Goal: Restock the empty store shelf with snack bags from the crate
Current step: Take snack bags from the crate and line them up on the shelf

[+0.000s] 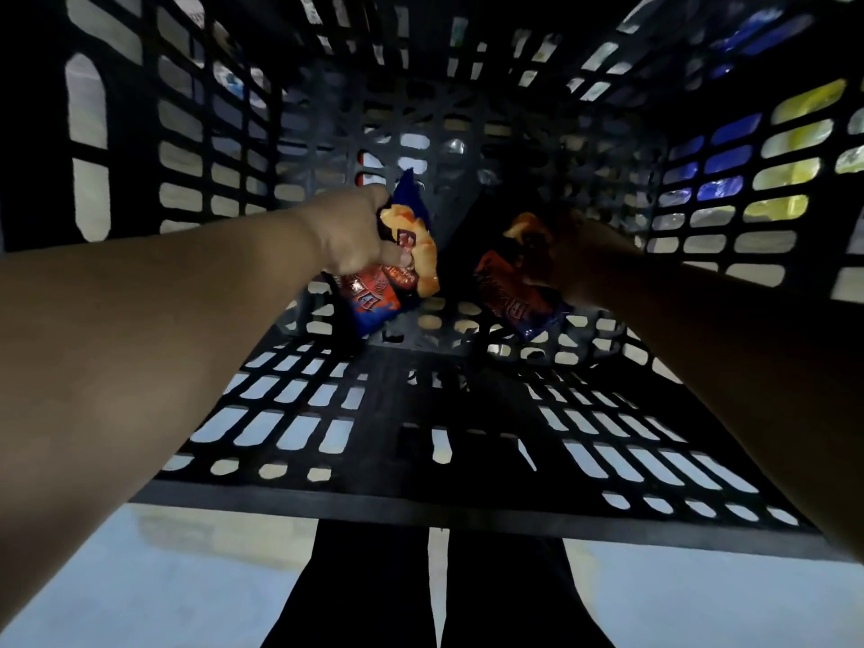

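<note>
Both arms are reaching deep into the black slatted crate (290,413), and each hand is coming away with a prize. The left hand (355,236) is curling its fingers and thumb round the middle of a blue-and-orange snack bag (388,282), pinching the foil so it is crumpling under the grip. The right hand (556,254) is sitting in shadow, and it is clutching a second snack bag (509,297) of the same print, fingers wrapped over its upper part; the exact finger placement is too dark to read.

The two bags are hanging just beside each other between the hands, low in the crate near its perforated floor, whether they are touching that floor I cannot tell.

These packets are looking light and puffy, the film soft and slick, yielding wherever fingers press. I am judging the contents brittle, so a hard squeeze across the belly is risking crushed snacks. A pinch at the crimped top seam, or a loose cradle round the edges, is looking the safer hold for carrying them out. One hand per bag is seeming plenty.
</note>
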`<state>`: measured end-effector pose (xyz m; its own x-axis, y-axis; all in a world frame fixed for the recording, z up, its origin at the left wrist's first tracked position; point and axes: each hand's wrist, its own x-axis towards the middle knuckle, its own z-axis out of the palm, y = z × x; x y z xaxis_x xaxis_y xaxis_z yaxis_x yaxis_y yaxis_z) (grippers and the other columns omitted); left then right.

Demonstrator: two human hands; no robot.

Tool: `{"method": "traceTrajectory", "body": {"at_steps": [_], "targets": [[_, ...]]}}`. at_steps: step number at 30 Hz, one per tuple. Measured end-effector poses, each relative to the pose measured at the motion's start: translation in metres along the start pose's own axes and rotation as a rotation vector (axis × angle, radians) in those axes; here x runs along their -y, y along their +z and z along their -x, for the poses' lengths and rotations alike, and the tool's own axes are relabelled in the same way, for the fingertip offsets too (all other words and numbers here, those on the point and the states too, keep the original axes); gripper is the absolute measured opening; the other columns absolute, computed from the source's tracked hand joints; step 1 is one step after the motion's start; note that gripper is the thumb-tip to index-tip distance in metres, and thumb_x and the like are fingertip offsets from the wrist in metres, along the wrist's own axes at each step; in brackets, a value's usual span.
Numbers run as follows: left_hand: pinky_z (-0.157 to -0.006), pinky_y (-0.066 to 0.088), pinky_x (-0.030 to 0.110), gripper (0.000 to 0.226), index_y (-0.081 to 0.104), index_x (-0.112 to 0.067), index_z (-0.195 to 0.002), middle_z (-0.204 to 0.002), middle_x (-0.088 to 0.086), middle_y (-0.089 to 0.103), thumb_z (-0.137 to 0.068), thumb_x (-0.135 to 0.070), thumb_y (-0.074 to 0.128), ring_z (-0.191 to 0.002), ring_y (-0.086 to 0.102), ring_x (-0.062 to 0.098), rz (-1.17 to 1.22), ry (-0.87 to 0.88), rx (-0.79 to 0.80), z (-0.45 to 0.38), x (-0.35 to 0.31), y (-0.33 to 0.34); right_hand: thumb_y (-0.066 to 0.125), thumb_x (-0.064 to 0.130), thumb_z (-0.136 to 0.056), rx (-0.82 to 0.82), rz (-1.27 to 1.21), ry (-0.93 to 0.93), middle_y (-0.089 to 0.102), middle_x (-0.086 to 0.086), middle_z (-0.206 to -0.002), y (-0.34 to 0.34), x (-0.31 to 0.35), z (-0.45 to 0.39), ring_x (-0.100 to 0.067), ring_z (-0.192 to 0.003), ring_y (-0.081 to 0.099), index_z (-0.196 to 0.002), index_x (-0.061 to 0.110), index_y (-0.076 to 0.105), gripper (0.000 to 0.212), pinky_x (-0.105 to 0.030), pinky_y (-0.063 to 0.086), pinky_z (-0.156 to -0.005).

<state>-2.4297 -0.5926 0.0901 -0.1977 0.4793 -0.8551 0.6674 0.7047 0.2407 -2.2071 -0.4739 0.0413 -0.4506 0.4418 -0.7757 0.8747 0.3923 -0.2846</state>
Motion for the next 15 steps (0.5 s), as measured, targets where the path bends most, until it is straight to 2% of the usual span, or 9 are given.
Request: {"method": "traceTrajectory", "body": {"at_steps": [3, 5, 6, 8, 10, 12, 14, 15], "targets": [[-0.091, 0.038, 0.035, 0.067, 0.043, -0.022, -0.135, -0.134, 0.008, 0.051, -0.08, -0.049, 0.071, -0.122, 0.045, 0.029, -0.252, 0.035, -0.015, 0.004, -0.009, -0.008, 0.066, 0.036, -0.089, -0.019, -0.158, 0.075, 0.059, -0.014, -0.114, -0.026, 0.007, 0.014, -0.032, -0.103, 0.058, -0.123, 0.013, 0.054, 0.043, -0.039, 0.047, -0.081], [-0.104, 0.026, 0.049, 0.068, 0.04, -0.027, -0.137, -0.141, 0.007, 0.043, -0.08, -0.055, 0.067, -0.132, 0.032, 0.031, -0.428, 0.086, -0.114, 0.006, -0.017, -0.01, 0.063, 0.034, -0.092, -0.035, -0.257, 0.147, 0.063, -0.014, -0.095, -0.039, 0.011, 0.022, -0.027, -0.082, 0.062, -0.105, 0.013, 0.06, 0.025, -0.033, 0.047, -0.061], [-0.108, 0.018, 0.055, 0.073, 0.036, -0.03, -0.14, -0.144, 0.007, 0.037, -0.08, -0.058, 0.065, -0.136, 0.025, 0.031, -0.468, 0.112, -0.165, 0.007, -0.02, -0.01, 0.06, 0.033, -0.094, -0.027, -0.296, 0.187, 0.064, -0.013, -0.087, -0.043, 0.013, 0.023, -0.025, -0.073, 0.061, -0.102, 0.013, 0.061, 0.022, -0.03, 0.045, -0.054], [-0.113, 0.004, 0.059, 0.089, 0.023, -0.031, -0.148, -0.153, 0.008, 0.022, -0.076, -0.061, 0.066, -0.142, 0.011, 0.032, -0.411, 0.117, -0.257, 0.006, -0.022, -0.009, 0.059, 0.029, -0.095, -0.021, -0.264, 0.237, 0.065, -0.014, -0.088, -0.044, 0.014, 0.027, -0.024, -0.069, 0.061, -0.113, 0.01, 0.059, 0.026, -0.028, 0.043, -0.048], [-0.116, 0.003, 0.056, 0.103, 0.012, -0.029, -0.151, -0.157, 0.009, 0.011, -0.073, -0.063, 0.069, -0.145, 0.004, 0.032, -0.227, 0.048, -0.328, 0.006, -0.018, -0.007, 0.067, 0.019, -0.09, 0.074, -0.199, 0.245, 0.064, -0.01, -0.102, -0.042, 0.014, 0.032, -0.021, -0.071, 0.059, -0.134, 0.017, 0.05, 0.047, -0.025, 0.043, -0.05], [-0.116, 0.013, 0.052, 0.103, 0.009, -0.027, -0.152, -0.158, 0.01, 0.01, -0.075, -0.061, 0.069, -0.144, 0.008, 0.034, -0.005, -0.069, -0.372, 0.004, -0.01, -0.001, 0.072, 0.011, -0.085, 0.206, -0.02, 0.198, 0.058, -0.011, -0.118, -0.04, 0.017, 0.04, -0.023, -0.086, 0.058, -0.145, 0.019, 0.037, 0.069, -0.028, 0.05, -0.064], [-0.111, 0.029, 0.045, 0.095, 0.019, -0.019, -0.148, -0.151, 0.012, 0.028, -0.078, -0.058, 0.068, -0.138, 0.028, 0.033, 0.24, -0.154, -0.355, 0.001, -0.002, 0.006, 0.072, 0.01, -0.085, 0.247, -0.006, 0.22, 0.056, -0.015, -0.124, -0.038, 0.019, 0.044, -0.03, -0.106, 0.058, -0.143, 0.012, 0.039, 0.067, -0.037, 0.052, -0.086], [-0.106, 0.035, 0.038, 0.088, 0.025, -0.015, -0.145, -0.143, 0.009, 0.04, -0.079, -0.056, 0.068, -0.131, 0.039, 0.028, 0.376, -0.179, -0.333, 0.0, 0.0, 0.009, 0.071, 0.009, -0.085, 0.248, -0.062, 0.247, 0.059, -0.016, -0.118, -0.036, 0.016, 0.043, -0.031, -0.106, 0.059, -0.14, 0.009, 0.043, 0.062, -0.04, 0.052, -0.088]]}}
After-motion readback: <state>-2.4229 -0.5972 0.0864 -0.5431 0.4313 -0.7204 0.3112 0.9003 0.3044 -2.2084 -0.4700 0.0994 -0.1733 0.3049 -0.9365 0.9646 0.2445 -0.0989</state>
